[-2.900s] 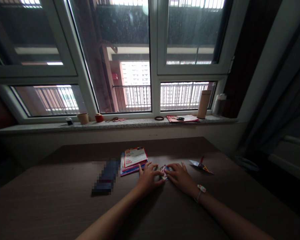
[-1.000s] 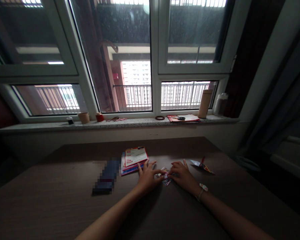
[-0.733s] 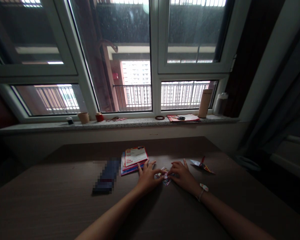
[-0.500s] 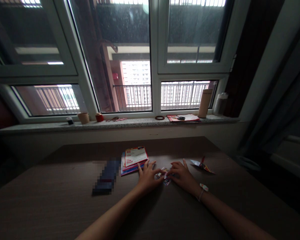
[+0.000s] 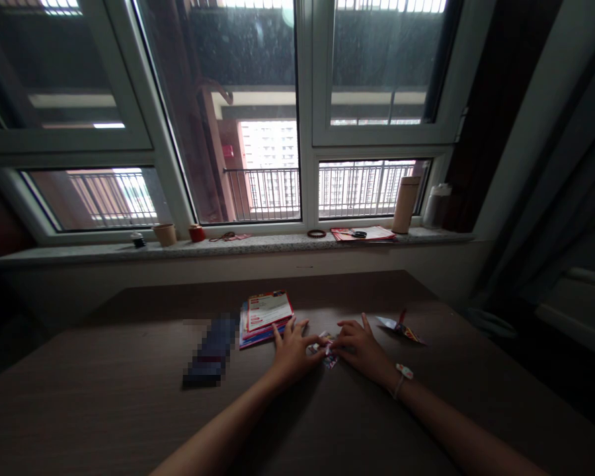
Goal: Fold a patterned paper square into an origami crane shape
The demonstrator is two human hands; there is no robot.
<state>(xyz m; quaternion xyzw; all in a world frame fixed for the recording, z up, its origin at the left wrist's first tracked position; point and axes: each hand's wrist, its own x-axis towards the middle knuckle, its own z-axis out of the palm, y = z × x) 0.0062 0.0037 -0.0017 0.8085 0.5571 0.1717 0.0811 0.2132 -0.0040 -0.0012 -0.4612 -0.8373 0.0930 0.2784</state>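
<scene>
A small, colourfully printed folded paper [image 5: 326,348] lies on the dark wooden table [image 5: 129,410] between my two hands. My left hand [image 5: 292,350] presses on its left side, thumb and fingertips pinched on the paper, other fingers spread. My right hand [image 5: 361,346] pinches its right side; a bracelet sits on that wrist. A finished folded paper figure [image 5: 400,329] rests just right of my right hand. A stack of red and blue printed sheets [image 5: 264,315] lies just beyond my left hand.
A dark pixelated flat object [image 5: 211,350] lies left of the sheets. On the stone windowsill [image 5: 258,246] stand a cup [image 5: 165,234], a red pot [image 5: 196,233], a tall tan flask [image 5: 405,204], a jug [image 5: 435,205] and papers with scissors [image 5: 361,234].
Over the last three seconds the paper has been shifted and refolded slightly between my fingers; both hands stay in nearly the same place. Little differs in the last second.
</scene>
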